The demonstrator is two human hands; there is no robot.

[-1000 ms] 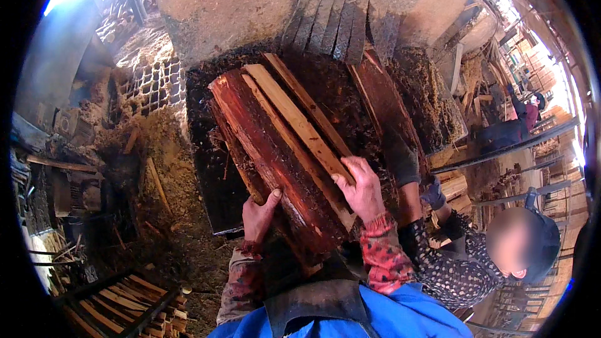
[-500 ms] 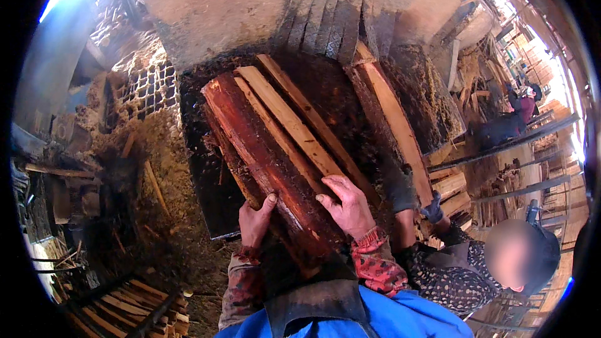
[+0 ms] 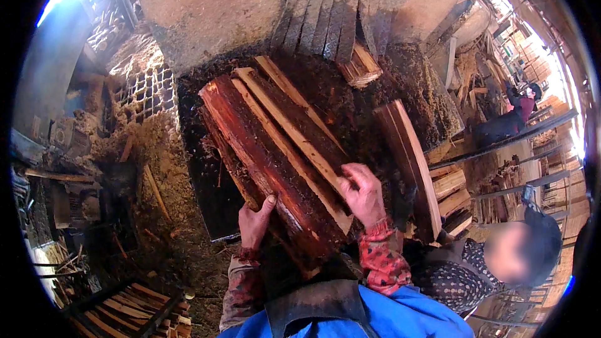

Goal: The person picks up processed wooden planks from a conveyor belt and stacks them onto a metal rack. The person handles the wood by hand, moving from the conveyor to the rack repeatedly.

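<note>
My left hand point(image 3: 255, 222) grips the left side of a reddish-brown bark-covered log slab point(image 3: 250, 156), thumb on top and fingers hidden underneath. Against the slab's right side lies a narrow sawn board point(image 3: 294, 141) with a pale edge. At that board's near end is my right hand point(image 3: 364, 195), its fingers curled and its thumb against the wood; the hand hides the contact in part. A second narrow board point(image 3: 297, 97) lies just beyond, to the right. All these pieces rest slantwise on a dark, debris-strewn table point(image 3: 203, 194).
At right, a co-worker point(image 3: 476, 263) is beside a tilted thick plank point(image 3: 410, 163). A cut timber end point(image 3: 362, 69) pokes out under hanging dark strips point(image 3: 319, 25) at the back. Sawn wood is stacked at lower left point(image 3: 131, 307). A metal grid point(image 3: 150, 91) stands at left.
My right hand has moved right, off the slab's top, and its fingers have curled. The narrow board beside the slab has tilted. The co-worker's plank has come nearer; a timber end now shows behind.
</note>
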